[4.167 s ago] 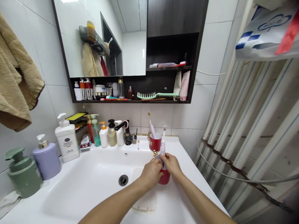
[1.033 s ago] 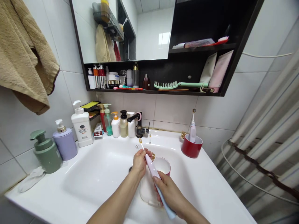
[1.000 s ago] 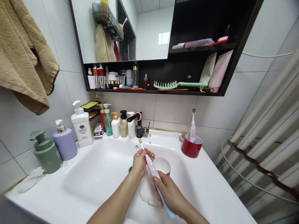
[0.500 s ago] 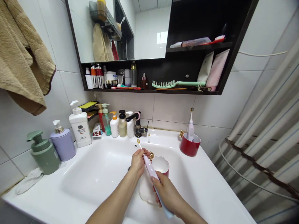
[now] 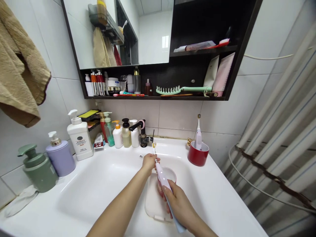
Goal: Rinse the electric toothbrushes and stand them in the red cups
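Note:
Over the sink, an electric toothbrush (image 5: pixel 162 176) with a pink-to-blue handle slants away from me. My right hand (image 5: pixel 179 200) is wrapped round its handle. At the far end, my left hand (image 5: pixel 149 162) pinches the neck just below the brush head (image 5: pixel 154 145). Whether the head sits fully on the handle's tip cannot be made out. Behind the handle, a red cup (image 5: pixel 170 171) with a white inside stands in the basin, partly covered by the brush and my right hand. Beneath it lies a pale, clear tray (image 5: pixel 155 209).
A white sink (image 5: pixel 103 177) surrounds my hands, with a black faucet (image 5: pixel 143 133) at its back. On the right rim, another red cup (image 5: pixel 198 157) holds a second electric toothbrush (image 5: pixel 198 136). Several pump bottles (image 5: pixel 80 140) line the left and back. A dark cabinet (image 5: pixel 158 97) hangs above.
The brush head has swung from a leftward tilt to nearly in line with the handle, my left hand still at its neck. The whole view has shifted slightly.

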Action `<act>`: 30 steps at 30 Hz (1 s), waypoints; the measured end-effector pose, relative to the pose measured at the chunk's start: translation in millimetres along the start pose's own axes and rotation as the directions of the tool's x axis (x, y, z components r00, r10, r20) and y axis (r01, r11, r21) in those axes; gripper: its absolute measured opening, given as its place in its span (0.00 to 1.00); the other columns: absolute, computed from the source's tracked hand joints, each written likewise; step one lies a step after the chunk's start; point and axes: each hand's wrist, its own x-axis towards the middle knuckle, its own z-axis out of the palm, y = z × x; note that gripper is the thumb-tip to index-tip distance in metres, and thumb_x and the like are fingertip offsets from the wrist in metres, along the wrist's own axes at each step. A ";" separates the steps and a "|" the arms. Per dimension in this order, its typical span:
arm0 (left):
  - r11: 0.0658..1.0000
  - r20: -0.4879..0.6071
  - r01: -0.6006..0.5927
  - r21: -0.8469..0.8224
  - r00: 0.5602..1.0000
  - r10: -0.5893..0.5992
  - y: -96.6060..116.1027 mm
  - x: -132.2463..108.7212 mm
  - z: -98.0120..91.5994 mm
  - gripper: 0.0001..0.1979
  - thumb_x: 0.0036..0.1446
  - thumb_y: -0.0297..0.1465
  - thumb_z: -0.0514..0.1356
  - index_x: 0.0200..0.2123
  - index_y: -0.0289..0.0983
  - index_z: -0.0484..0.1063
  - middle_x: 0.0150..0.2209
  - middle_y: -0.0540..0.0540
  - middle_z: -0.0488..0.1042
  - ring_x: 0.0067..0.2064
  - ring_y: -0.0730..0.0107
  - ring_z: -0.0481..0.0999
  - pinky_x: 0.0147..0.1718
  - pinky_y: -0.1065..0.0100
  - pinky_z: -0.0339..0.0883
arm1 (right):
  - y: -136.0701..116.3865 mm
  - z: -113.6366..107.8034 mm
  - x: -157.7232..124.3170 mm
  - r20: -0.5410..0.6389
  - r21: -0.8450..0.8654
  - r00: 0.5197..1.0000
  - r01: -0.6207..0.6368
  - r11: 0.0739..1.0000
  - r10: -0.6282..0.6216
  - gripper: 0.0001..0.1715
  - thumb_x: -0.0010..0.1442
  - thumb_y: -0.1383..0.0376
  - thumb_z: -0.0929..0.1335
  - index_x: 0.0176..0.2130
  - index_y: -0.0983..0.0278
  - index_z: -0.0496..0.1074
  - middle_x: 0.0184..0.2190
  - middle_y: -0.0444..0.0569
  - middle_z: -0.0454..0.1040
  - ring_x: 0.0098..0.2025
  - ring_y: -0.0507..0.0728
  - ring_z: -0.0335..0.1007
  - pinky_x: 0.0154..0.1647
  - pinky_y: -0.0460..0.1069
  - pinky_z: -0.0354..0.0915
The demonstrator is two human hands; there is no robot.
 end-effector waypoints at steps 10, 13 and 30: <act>0.866 -0.112 -0.069 0.495 0.983 0.142 3.1 74.7 46.1 0.12 0.31 0.18 0.55 0.08 0.35 0.55 0.19 0.41 0.67 0.35 0.57 0.67 0.32 0.64 0.58 | -3.5 -4.5 2.9 -0.012 0.066 1.000 0.011 0.998 -0.010 0.16 0.50 0.59 0.54 0.38 0.64 0.56 0.20 0.40 0.56 0.11 0.43 0.52 0.09 0.40 0.51; 0.812 -0.115 -0.109 0.573 0.971 0.212 2.1 85.3 49.6 0.10 0.31 0.17 0.55 0.10 0.35 0.57 0.28 0.35 0.69 0.41 0.53 0.64 0.36 0.62 0.54 | -1.2 -3.6 4.9 0.011 0.071 1.000 -0.007 0.997 0.007 0.16 0.50 0.59 0.54 0.38 0.64 0.56 0.20 0.40 0.56 0.11 0.43 0.51 0.08 0.40 0.50; 0.882 -0.156 -0.050 0.468 0.978 0.139 10.8 67.9 12.9 0.12 0.33 0.17 0.55 0.09 0.35 0.55 0.27 0.37 0.69 0.44 0.56 0.62 0.38 0.64 0.54 | -3.4 -5.2 2.1 -0.009 0.101 1.000 -0.014 0.995 0.015 0.17 0.49 0.58 0.55 0.38 0.64 0.56 0.20 0.41 0.57 0.11 0.43 0.51 0.09 0.40 0.50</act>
